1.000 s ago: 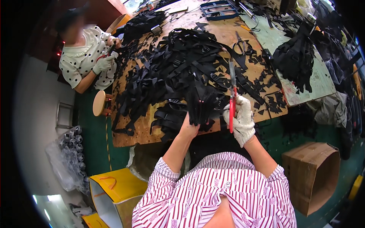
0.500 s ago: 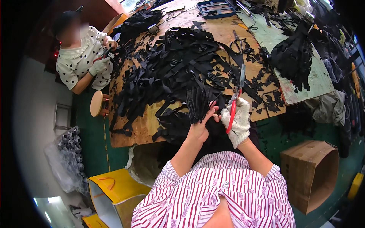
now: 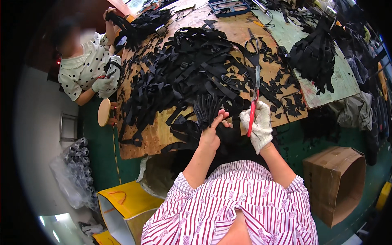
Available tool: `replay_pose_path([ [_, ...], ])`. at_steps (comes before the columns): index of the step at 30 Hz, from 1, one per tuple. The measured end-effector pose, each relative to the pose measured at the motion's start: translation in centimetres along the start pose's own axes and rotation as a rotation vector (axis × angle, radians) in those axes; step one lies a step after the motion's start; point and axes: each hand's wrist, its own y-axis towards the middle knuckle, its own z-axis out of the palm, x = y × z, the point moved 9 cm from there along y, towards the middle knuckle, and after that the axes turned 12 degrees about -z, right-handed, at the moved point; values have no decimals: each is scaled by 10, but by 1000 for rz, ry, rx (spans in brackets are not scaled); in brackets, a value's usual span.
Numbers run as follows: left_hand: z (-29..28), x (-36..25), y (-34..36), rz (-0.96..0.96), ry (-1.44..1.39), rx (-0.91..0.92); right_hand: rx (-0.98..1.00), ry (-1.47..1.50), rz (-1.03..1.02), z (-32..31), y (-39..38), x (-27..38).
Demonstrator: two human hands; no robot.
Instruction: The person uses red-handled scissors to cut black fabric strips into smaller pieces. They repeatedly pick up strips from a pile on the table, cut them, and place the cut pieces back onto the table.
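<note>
My bare left hand [image 3: 212, 132] is closed around a bundle of black webbing straps [image 3: 205, 108], whose strips fan out above the fingers. In my right hand [image 3: 260, 128], which wears a white knit glove, is a pair of red-handled scissors [image 3: 252, 112] with the long blades pointing away from me. The scissors are apart from the bundle. Just beyond both hands, a large tangled heap of black straps [image 3: 192, 61] covers much of the wooden table [image 3: 163, 130]. Some black buckles lie among them.
Another pair of scissors [image 3: 254, 45] lies among small black offcuts. At the back stands a blue tray [image 3: 228, 8]. Black straps [image 3: 312, 59] lie on a pale green board [image 3: 347, 81]. A co-worker [image 3: 87, 61] is at the left, by a stool [image 3: 104, 112]. A cardboard box [image 3: 322, 179] stands at right.
My left hand and the strap bundle have shifted slightly left, and the bundle now leans away. My right hand has moved a little right with the scissors. The co-worker has raised one hand holding black straps.
</note>
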Motion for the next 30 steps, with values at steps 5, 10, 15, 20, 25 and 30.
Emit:
replay_pose_path([
  [5, 5, -8, -1, 122, 185, -42, 25, 12, -52, -6, 2, -12],
  [10, 15, 7, 12, -123, 26, 83, 122, -96, -52, -1, 7, -37],
  [15, 18, 9, 1, -48, 156, 95, 135, 20, -21, 5, 9, -28],
  [20, 22, -5, -13, 162, 352, 199, 220, -308, -303, 8, 17, 0],
  [25, 23, -31, -35, 301, 247, 69, -159, 252, -15, 3, 28, 10],
  [30, 43, -25, -37, 482, 274, 122, -244, 395, 76, 18, 26, 40],
])
